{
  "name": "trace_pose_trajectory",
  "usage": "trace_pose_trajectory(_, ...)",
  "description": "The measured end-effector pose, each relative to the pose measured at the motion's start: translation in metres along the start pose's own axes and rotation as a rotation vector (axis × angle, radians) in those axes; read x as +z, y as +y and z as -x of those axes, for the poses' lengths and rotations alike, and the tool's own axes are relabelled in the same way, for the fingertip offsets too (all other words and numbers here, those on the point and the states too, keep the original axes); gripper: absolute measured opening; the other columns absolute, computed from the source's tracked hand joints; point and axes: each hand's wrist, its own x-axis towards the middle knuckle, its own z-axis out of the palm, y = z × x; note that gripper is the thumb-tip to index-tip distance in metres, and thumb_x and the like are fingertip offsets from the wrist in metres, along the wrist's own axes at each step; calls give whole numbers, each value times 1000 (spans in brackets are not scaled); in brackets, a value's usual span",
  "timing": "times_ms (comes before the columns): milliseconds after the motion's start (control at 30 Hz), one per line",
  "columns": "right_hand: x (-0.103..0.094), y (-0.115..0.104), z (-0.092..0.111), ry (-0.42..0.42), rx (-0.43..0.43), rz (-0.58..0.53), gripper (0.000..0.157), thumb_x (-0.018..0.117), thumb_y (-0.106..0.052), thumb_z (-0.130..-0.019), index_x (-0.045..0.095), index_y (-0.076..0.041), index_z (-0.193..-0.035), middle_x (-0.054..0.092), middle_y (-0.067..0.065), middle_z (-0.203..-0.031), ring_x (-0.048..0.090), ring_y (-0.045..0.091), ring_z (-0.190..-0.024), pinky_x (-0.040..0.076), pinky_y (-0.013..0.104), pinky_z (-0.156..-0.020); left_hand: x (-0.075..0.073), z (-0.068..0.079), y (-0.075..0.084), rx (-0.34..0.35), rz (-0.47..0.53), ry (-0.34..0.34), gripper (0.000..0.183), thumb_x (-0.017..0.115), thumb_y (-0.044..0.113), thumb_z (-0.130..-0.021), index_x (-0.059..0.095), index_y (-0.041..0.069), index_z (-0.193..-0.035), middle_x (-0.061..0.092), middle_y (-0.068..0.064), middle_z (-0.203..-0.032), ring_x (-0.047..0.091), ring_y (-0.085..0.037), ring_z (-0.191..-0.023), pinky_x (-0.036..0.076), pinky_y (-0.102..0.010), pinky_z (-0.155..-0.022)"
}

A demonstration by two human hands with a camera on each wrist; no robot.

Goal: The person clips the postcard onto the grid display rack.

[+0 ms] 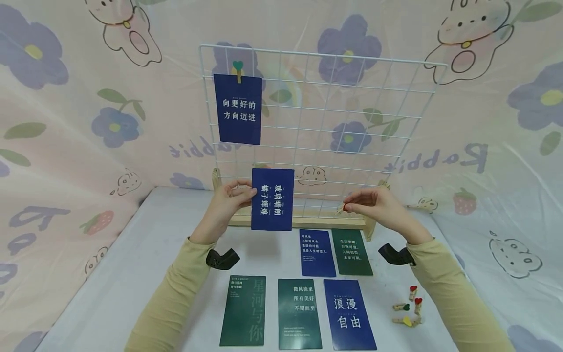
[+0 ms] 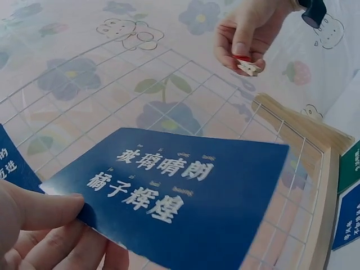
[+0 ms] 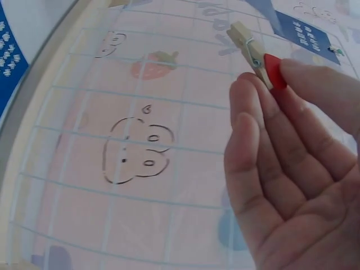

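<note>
My left hand [image 1: 233, 198] pinches a dark blue card [image 1: 272, 199] by its edge, in front of the lower part of a white wire grid [image 1: 308, 117]. The card's white lettering runs sideways in the head view. To the right, my right hand [image 1: 374, 208] holds a small wooden clothespin [image 3: 247, 48] with a red heart between thumb and fingers, apart from the grid. High on the grid's left side hangs another blue card [image 1: 239, 110], held by a clothespin with a green heart [image 1: 238, 66].
On the white table lie blue and green cards, among them a green card [image 1: 243, 310] and a blue card [image 1: 350, 314]. Several heart clothespins [image 1: 412, 305] lie at the right. A wooden base [image 1: 303, 223] supports the grid; patterned cloth [image 1: 497, 195] surrounds the table.
</note>
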Motion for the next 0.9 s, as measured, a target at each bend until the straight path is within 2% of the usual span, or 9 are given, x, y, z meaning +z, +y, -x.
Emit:
trace_pose_trajectory(233, -10, -18, -11, 9, 13, 43, 18, 67, -14, -91, 69, -2, -104, 70, 9, -96, 68, 18, -86, 54, 23, -78, 6, -9, 11, 41, 28, -18, 19, 66, 14, -92, 55, 8, -105, 70, -5, -94, 64, -19, -92, 51, -33, -88)
trace_pose_trajectory(500, -20, -38, -25, 43, -13, 109, 22, 67, -19, -92, 69, -4, -108, 70, 7, -101, 67, 20, -90, 52, 21, -79, 13, -17, 31, 96, 105, -30, 17, 64, 9, -93, 56, 4, -107, 67, -6, -95, 64, -17, -89, 52, -34, -87)
trace_pose_trajectory(667, -21, -47, -34, 56, -52, 79, 22, 67, -16, -91, 68, -3, -109, 69, 9, -102, 66, 19, -90, 53, 22, -79, 16, -22, 42, 125, 136, -19, 13, 65, 6, -91, 59, 5, -103, 65, -5, -93, 64, -16, -86, 55, -32, -82)
trace_pose_trajectory(900, -25, -63, -49, 80, -97, -18, 21, 68, -8, -90, 68, 2, -108, 70, 12, -99, 68, 16, -86, 54, 24, -79, 19, -27, 60, 190, 135, -9, 12, 67, 3, -89, 64, 5, -101, 60, -8, -97, 62, -19, -87, 55, -32, -81)
